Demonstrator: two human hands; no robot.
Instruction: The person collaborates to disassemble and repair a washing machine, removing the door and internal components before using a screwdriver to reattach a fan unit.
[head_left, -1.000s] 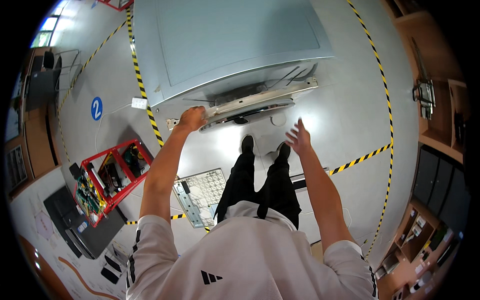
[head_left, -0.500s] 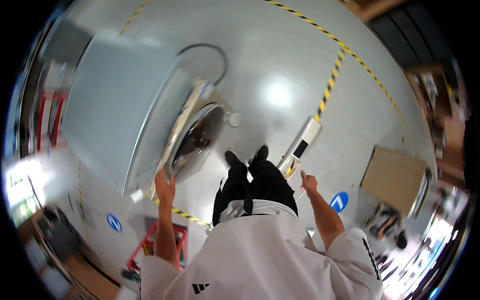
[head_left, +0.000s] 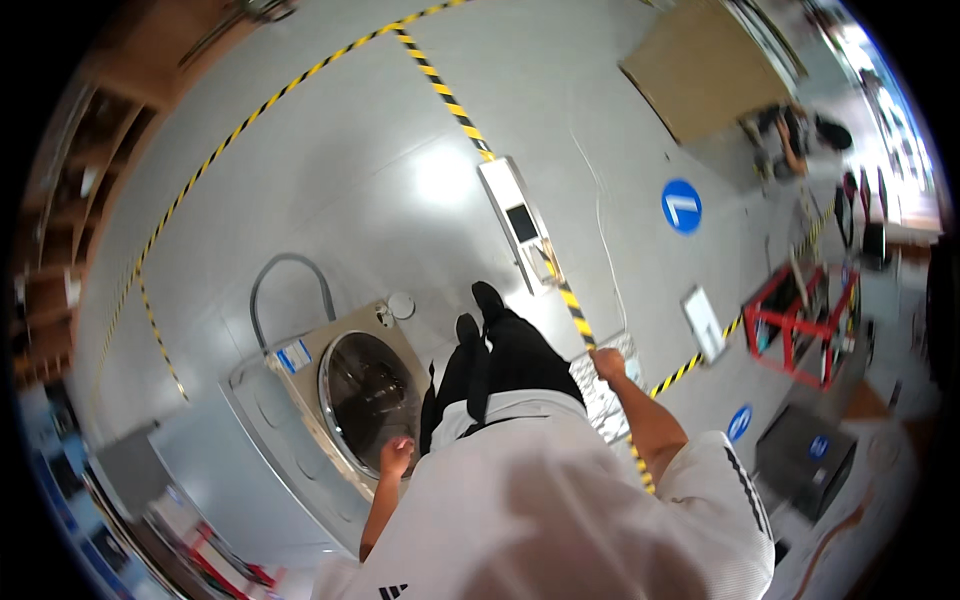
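A front-loading washing machine's pale front (head_left: 305, 380) with a round dark glass door (head_left: 372, 395) is to my left. My left hand (head_left: 396, 457) hangs over the lower right edge of that front, beside the door, with its fingers curled in. I cannot tell whether it touches the machine; nothing shows in it. Out to my right, my right hand (head_left: 608, 364) is closed, with nothing visible in it, above a crinkled silvery sheet (head_left: 605, 405). On the floor ahead lies a long white control panel (head_left: 510, 200) with a dark display and an open-looking compartment at its near end.
A grey hose (head_left: 290, 262) loops from the machine. Yellow-black tape (head_left: 440, 90) marks the floor, where a thin white cable (head_left: 603, 220) trails. To the right are a red frame (head_left: 800, 325), a white flat piece (head_left: 704, 322), a dark box (head_left: 806, 460), a cardboard box (head_left: 710, 70) and a crouching person (head_left: 790, 140).
I have turned to my right, so the surroundings have swung round. My left hand has left the upright edge of the machine's front and its fingers have curled. My right hand stays closed.
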